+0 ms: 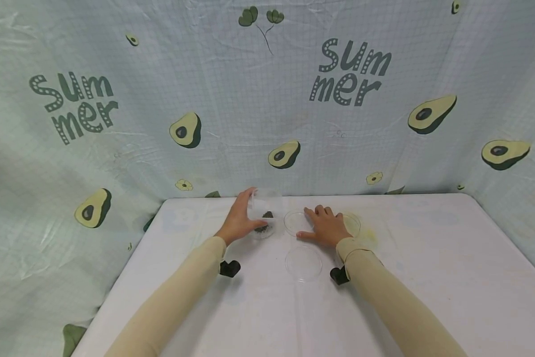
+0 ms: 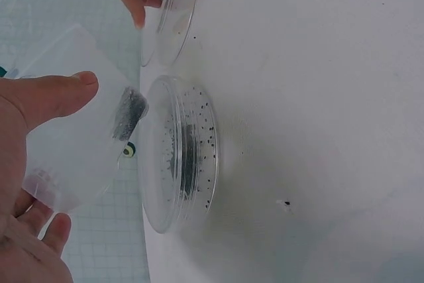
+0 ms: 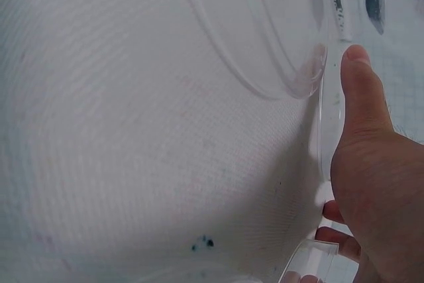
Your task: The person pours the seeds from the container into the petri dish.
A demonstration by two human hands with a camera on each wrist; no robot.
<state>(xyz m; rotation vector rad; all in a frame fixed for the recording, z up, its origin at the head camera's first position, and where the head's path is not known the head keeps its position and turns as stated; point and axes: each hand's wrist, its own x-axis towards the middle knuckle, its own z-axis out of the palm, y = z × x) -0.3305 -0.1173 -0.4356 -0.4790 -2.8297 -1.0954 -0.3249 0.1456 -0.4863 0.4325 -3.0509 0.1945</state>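
Observation:
My left hand (image 1: pixel 239 220) holds a translucent plastic bag (image 2: pixel 69 130), thumb on one face and fingers on the other. Dark seed-like grains (image 2: pixel 127 116) are gathered in the bag's lower corner. Just past that corner, a round clear petri dish (image 2: pixel 191 164) stands on the table with more dark grains in it. To the right, my right hand (image 1: pixel 327 228) is spread low beside a clear petri dish piece (image 1: pixel 296 224), thumb and fingers extended. Whether its fingertips touch the dish is hard to tell.
Another clear round dish piece (image 1: pixel 303 264) lies nearer me on the white table (image 1: pixel 428 277). A further one (image 1: pixel 352 225), with a yellowish tint, sits partly behind my right hand. Stray dark grains (image 2: pixel 287 203) dot the tabletop. A printed cloth (image 1: pixel 232 99) hangs behind the table.

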